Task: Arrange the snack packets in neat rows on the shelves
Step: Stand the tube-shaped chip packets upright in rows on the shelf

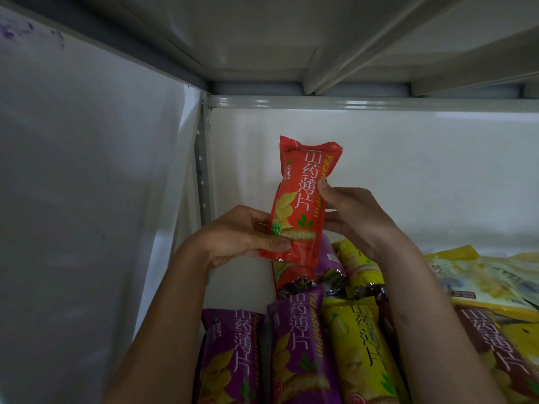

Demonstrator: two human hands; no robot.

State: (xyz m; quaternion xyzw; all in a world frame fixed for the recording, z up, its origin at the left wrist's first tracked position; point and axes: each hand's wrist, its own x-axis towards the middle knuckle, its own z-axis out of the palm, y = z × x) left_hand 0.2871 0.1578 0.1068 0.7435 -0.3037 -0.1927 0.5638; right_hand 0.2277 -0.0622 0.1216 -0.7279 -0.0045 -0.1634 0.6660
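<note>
1. I hold the red packet upright above the packets on the shelf, its long axis near vertical.
2. My left hand grips its bottom end, thumb across the front.
3. My right hand pinches its right edge midway.
4. Purple packet and yellow packet lie flat below the red packet, long axes pointing to the back wall.
5. Bare shelf lies left of the purple packet; my left hand is nearer to it.

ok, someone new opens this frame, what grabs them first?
The red snack packet, held upright mid-frame against the white back wall: left hand grips its lower end, right hand pinches its side. Below it, purple packets and a yellow packet lie side by side on the shelf.
</note>
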